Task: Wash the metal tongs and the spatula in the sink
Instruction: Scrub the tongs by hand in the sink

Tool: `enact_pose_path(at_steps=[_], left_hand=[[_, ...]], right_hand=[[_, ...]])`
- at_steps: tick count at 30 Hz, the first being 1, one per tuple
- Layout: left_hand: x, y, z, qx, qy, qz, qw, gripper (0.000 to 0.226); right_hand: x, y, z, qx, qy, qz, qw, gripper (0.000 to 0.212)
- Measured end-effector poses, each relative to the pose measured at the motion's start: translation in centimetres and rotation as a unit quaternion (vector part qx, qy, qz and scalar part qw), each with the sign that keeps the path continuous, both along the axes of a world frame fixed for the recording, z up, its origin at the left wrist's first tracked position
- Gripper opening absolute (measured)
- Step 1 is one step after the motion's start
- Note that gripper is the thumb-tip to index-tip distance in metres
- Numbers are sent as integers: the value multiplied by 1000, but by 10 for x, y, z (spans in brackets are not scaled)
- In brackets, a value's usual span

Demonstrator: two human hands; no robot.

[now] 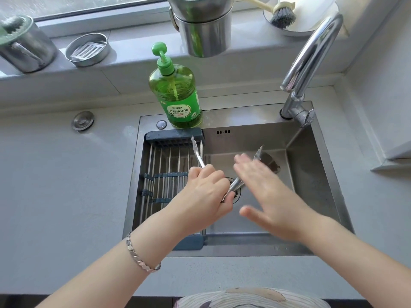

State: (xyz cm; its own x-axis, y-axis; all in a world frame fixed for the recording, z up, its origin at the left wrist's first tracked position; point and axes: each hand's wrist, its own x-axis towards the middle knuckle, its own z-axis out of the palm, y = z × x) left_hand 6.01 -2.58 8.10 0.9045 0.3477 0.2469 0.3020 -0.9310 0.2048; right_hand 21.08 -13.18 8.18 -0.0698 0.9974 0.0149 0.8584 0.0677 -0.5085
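Observation:
My left hand (208, 192) grips the metal tongs (198, 153) near their hinge, above the steel sink (315, 183). The tongs are spread wide. One arm points up and left over the rack; the other runs right, under my right hand, and its scalloped tip shows just past my fingers. My right hand (271, 196) lies flat with straight fingers along that arm; whether it touches it is unclear. A dark flat piece, apparently the spatula's head (272, 164), lies on the sink floor behind my right fingers. Its handle is hidden.
A roll-up drying rack (164, 172) covers the sink's left part. A green dish-soap pump bottle (176, 94) stands on the sink's back rim. The faucet (309, 63) arches at the back right, with no water stream visible. Steel pots and a dish brush (281, 15) sit on the windowsill.

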Motion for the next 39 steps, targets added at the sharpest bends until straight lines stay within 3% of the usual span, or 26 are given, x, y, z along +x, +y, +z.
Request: enact_pose_path(at_steps=[3, 7, 10, 13, 15, 18, 21, 23, 24, 25, 27, 28, 30, 32, 33, 34, 36, 37, 39], left_hand=[[-3, 1, -2, -8, -5, -1, 1000, 30], [-5, 2, 1, -9, 5, -2, 1000, 31], [-5, 1, 2, -21, 7, -10, 1000, 31], [-7, 0, 6, -80, 5, 2, 997, 29], [-5, -2, 9, -113, 1, 7, 994, 27], [-4, -4, 6, -117, 0, 9, 993, 26], [-7, -4, 3, -90, 1, 12, 996, 29], [-7, -5, 1, -34, 8, 0, 999, 30], [-6, -5, 0, 2, 16, -14, 1000, 29], [-5, -5, -2, 37, 28, -39, 998, 28], [-2, -3, -4, 96, 53, -104, 989, 25], [0, 0, -6, 120, 57, -136, 982, 24], [4, 6, -10, 130, 39, -167, 977, 18], [6, 11, -18, 111, -16, -146, 983, 11], [6, 12, -21, 96, -33, -119, 988, 21], [6, 10, -21, 46, -38, -85, 995, 35], [8, 1, -10, -198, -14, 29, 980, 65], [12, -4, -3, -364, 21, 104, 925, 76], [21, -11, 5, -620, 77, 206, 753, 74]], right_hand=[[-12, -5, -5, 12, -6, 44, 999, 94], [8, -1, -4, -21, -8, -21, 1000, 97], [-4, -2, -6, -5, -39, 46, 998, 92], [19, 4, -16, -8, -46, -19, 999, 99], [30, 5, -19, -40, -31, -80, 995, 102], [12, 0, -24, -27, -1, -33, 999, 99], [8, 2, -23, -50, 100, -73, 991, 96], [15, 10, -24, -103, 242, -230, 937, 84], [20, 15, -24, -122, 341, -321, 875, 66], [24, 21, -25, -133, 452, -390, 791, 46], [30, 28, -24, -157, 625, -440, 625, 22], [32, 30, -23, -171, 657, -448, 582, 14], [37, 32, -23, -180, 660, -477, 552, 6], [39, 33, -25, -168, 670, -505, 518, 13], [40, 34, -26, -159, 671, -522, 503, 11], [40, 34, -27, -150, 668, -536, 494, 10], [37, 36, -28, -126, 658, -556, 492, 22], [34, 37, -28, -114, 652, -561, 498, 28], [25, 41, -25, -108, 631, -561, 524, 33]])
